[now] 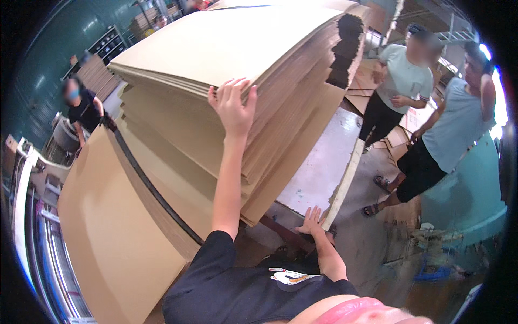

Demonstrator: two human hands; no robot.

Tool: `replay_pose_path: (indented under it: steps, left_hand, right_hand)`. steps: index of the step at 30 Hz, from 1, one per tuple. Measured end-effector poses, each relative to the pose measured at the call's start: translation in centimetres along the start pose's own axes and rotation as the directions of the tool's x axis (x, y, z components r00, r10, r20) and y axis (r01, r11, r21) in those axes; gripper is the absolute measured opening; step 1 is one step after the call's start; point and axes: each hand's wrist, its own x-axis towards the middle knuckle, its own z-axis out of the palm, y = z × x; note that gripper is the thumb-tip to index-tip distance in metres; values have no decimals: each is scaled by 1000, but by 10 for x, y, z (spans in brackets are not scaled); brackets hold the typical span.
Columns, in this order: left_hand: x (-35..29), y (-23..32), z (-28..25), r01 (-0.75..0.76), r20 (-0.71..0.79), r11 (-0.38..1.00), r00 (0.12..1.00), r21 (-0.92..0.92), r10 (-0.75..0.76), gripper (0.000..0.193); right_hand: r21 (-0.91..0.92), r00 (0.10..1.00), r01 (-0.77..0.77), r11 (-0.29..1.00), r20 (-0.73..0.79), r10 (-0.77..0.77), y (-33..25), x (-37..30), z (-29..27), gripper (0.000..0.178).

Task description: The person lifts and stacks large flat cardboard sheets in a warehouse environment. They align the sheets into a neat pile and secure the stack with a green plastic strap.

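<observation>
A tall stack of tan cardboard sheets (291,108) rises in front of me, with its top sheet (226,43) pale in the light. My left hand (233,105) reaches up to the stack's near corner. Its fingers are apart and rest over the top sheets' edge, with the thumb to the right side. Lower down, my right hand (312,221) lies with fingers spread at the near end of a white flat surface (318,162), next to its pale raised edge strip (345,181). Nothing shows in the right hand.
Another cardboard stack (116,216) stands at the left, a dark strap (145,175) along its edge and a person (83,110) behind it. Two people (402,81) stand at the right, near cardboard pieces (399,137) on the floor. Metal rollers (56,259) run along the lower left.
</observation>
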Motion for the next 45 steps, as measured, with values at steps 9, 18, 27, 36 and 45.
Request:
replay_pose_path:
  steps: [9, 18, 27, 36, 45]
  left_hand:
    - [8, 14, 4, -107, -18, 994, 994, 32, 107, 20]
    - [-2, 10, 22, -101, -155, 995, 983, 12, 102, 13]
    - [3, 23, 19, -100, -104, 995, 989, 18, 102, 21]
    - [-35, 64, 1, 64, -6, 995, 998, 75, -64, 62]
    - [-263, 174, 12, 537, 815, 790, 573, -296, -84, 70]
  right_hand:
    - [91, 996, 5, 996, -94, 3, 18, 3, 5, 126]
    - [141, 969, 185, 973, -190, -157, 67, -8, 3, 95]
    - [32, 972, 201, 979, -131, -195, 64, -22, -5, 100]
    - [235, 812, 575, 784, -286, -509, 134, 15, -31, 49]
    - [737, 899, -66, 672, -248, 361, 214, -98, 33, 52]
